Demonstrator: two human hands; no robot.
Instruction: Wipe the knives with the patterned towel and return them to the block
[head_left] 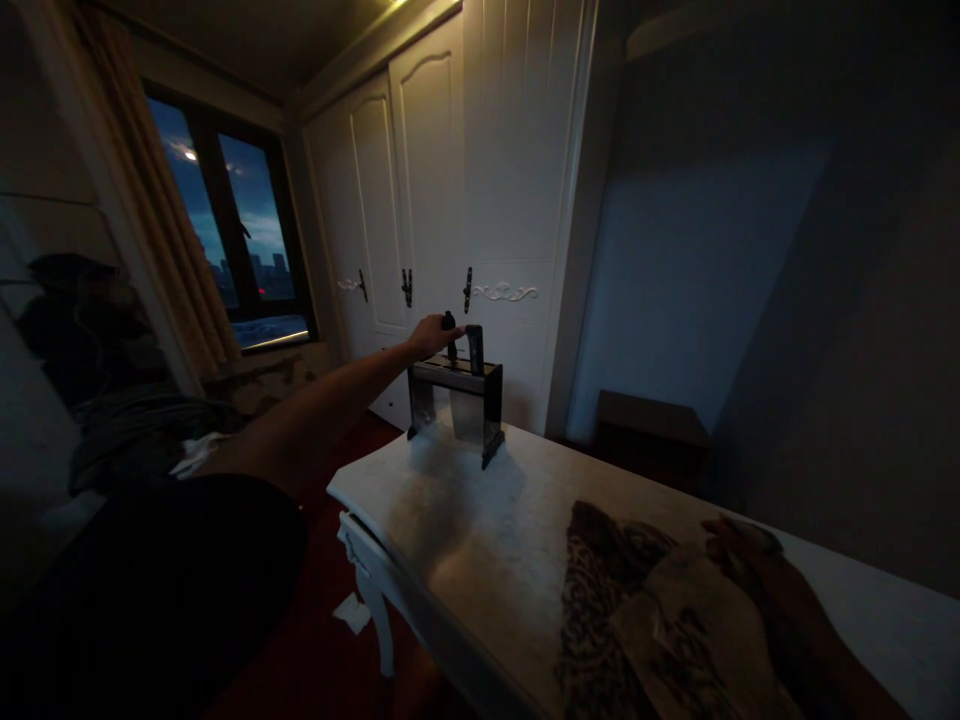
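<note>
My left hand (pixel 429 336) reaches across to the far end of the table. Its fingers are closed around a black handle (pixel 448 322) that sticks up from a stand (pixel 457 402) with a dark frame and shiny, see-through-looking sides. A second black handle (pixel 475 350) rises just right of my fingers. Near the front right, my right hand (pixel 757 565) is in shadow with its fingers curled. Something greyish shows at it, too dark to name. Beside this hand lies a crumpled brown patterned cloth (pixel 600 600).
The white table (pixel 517 510) has a curved leg (pixel 380 615) over a red floor, where a white scrap (pixel 351 613) lies. Behind are a white wardrobe (pixel 427 180) and a dark low cabinet (pixel 652 425). A window (pixel 259 215) and curtain (pixel 150 190) are at left.
</note>
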